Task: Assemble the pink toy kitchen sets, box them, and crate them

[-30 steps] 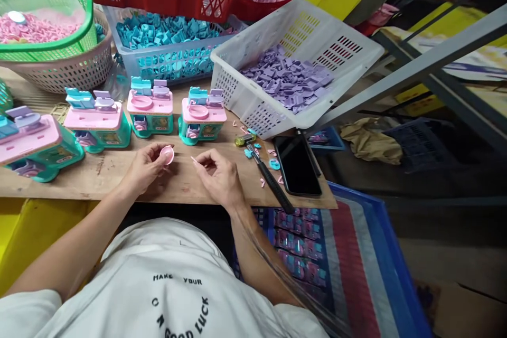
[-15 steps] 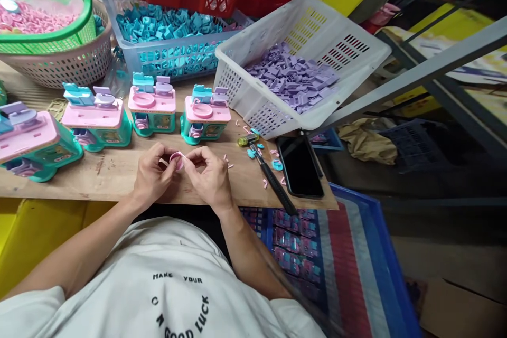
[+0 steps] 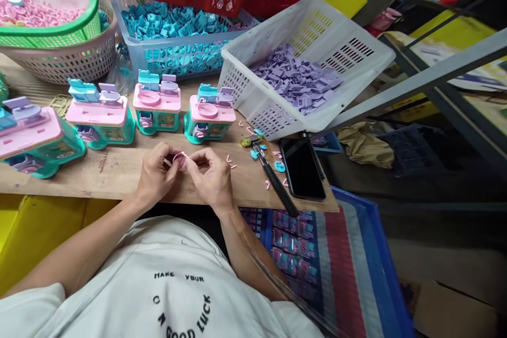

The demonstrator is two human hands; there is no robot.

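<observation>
Both hands meet just above the front of the wooden table. My left hand (image 3: 158,175) is closed on a round pink toy sink basin (image 3: 179,160), tilted between thumb and fingers. My right hand (image 3: 213,178) pinches at the basin's upper right rim; a small pink tip shows there, its shape mostly covered by the fingertips. Beyond my hands stands a toy kitchen counter (image 3: 209,116) with a pink top and teal base, a pink basin set in it. A second toy counter (image 3: 157,103) also has a basin; the toy counter (image 3: 100,116) left of it shows bare slots.
Small pink hooks (image 3: 231,162), a black-handled tool (image 3: 277,182) and a phone (image 3: 303,168) lie at right. Behind stand a white basket (image 3: 253,92) of purple parts, a clear crate (image 3: 178,55) of blue parts and a green basket (image 3: 89,21) of pink parts. A metal bar (image 3: 415,71) slants at right.
The view has shifted slightly, so the table things appear a little further right. My hands keep nearly the same hold on the pink basin.
</observation>
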